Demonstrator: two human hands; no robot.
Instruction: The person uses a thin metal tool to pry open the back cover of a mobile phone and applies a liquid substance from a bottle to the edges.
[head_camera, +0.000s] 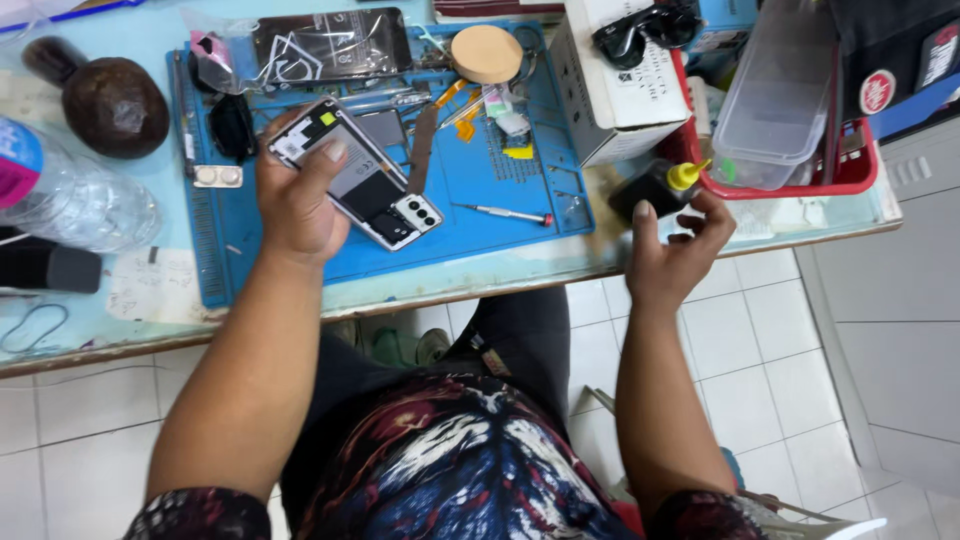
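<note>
Phone (365, 180), back cover off, gripped by left hand (295, 195); right hand (670, 250) loosely open, empty.

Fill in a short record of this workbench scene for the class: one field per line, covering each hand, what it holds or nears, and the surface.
Left hand: grips an opened phone, back cover off, over the blue mat.
Right hand: fingers spread, empty, beside a small black bottle with yellow cap.
On the mat: a screwdriver and small parts.
Nearby: red tray, clear water bottle.
</note>
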